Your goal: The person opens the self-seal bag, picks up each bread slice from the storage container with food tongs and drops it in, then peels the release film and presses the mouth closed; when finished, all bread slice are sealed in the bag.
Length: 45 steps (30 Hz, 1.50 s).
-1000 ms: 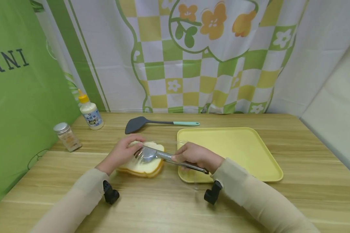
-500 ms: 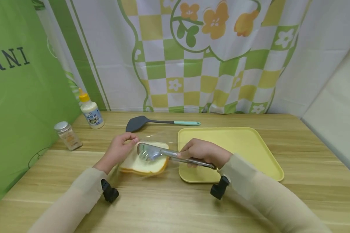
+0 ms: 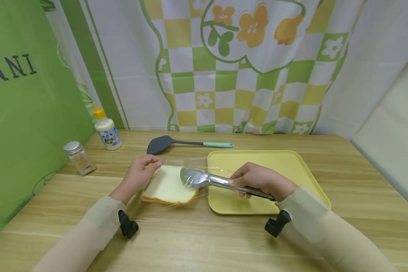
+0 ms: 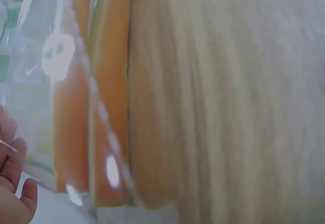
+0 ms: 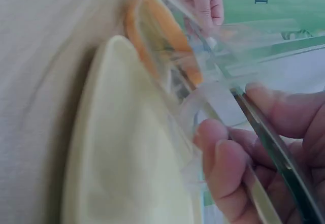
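Observation:
White bread slices (image 3: pixel 168 184) with orange-brown crusts lie stacked in a clear plastic bag (image 3: pixel 187 162) on the table. At the bag's upper left, my left hand (image 3: pixel 141 174) pinches the plastic between thumb and forefinger. My right hand (image 3: pixel 260 179) grips a pair of metal tongs (image 3: pixel 219 180) above the tray. The tongs' broad heads overlap the bread's right end in the head view. In the right wrist view, the two tong arms (image 5: pixel 277 145) run between thumb and fingers, with plastic film around them. Crust edges of two slices (image 4: pixel 109 107) show side by side in the left wrist view.
A yellow tray (image 3: pixel 302 177) lies to the right, partly under my right hand. Behind the bread is a dark spatula (image 3: pixel 161 144) with a mint handle. A yellow-capped squeeze bottle (image 3: pixel 108 132) and a silver-lidded jar (image 3: pixel 79 158) stand at the left.
My right hand has moved right with the tongs, whose heads have gone from the bread's left part to its right end. More of the top slice shows. My left hand keeps hold of the bag.

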Motion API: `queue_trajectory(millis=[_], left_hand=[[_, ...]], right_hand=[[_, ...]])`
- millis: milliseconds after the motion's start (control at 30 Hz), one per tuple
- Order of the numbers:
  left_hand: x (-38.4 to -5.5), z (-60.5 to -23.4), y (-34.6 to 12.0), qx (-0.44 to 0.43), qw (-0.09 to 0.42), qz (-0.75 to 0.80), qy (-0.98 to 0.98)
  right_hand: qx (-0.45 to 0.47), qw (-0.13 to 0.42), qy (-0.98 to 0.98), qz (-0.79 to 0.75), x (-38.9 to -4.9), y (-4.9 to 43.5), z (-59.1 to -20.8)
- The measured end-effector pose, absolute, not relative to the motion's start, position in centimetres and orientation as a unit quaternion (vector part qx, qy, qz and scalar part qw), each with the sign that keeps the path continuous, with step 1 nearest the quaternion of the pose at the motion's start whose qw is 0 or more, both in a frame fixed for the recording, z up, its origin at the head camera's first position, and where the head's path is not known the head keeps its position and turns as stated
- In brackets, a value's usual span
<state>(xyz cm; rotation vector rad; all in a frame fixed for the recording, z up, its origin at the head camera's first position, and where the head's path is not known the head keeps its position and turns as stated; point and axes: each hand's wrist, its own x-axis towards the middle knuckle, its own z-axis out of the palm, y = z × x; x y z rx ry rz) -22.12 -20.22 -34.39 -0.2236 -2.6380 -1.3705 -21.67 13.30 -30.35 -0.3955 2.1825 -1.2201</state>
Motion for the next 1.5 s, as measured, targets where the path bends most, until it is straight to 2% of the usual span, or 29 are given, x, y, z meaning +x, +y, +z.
queue_trajectory(millis=[167,467,767,933,1500], left_hand=[[-22.1,-34.6,-19.5,-0.094,0.100,-0.470,-0.872],[-22.3,-34.5,-18.8,-0.108,0.094,-0.489,-0.861],[-22.5,-35.3,-19.4,-0.091,0.046,-0.453,-0.886],[-22.4,-35.4,-19.7,-0.083,0.035,-0.440,-0.893],[-22.2,-35.1,-20.2,-0.025,0.062,-0.476,-0.877]], right_hand=[[-0.150,0.284,0.819,-0.476,-21.4,13.7,-30.9],[-0.145,0.280,0.816,-0.485,-21.7,12.8,-31.9],[-0.148,0.264,0.832,-0.465,-21.9,12.2,-32.2],[-0.153,0.264,0.832,-0.464,-21.9,13.3,-31.8],[-0.150,0.226,0.825,-0.495,-20.6,19.0,-31.1]])
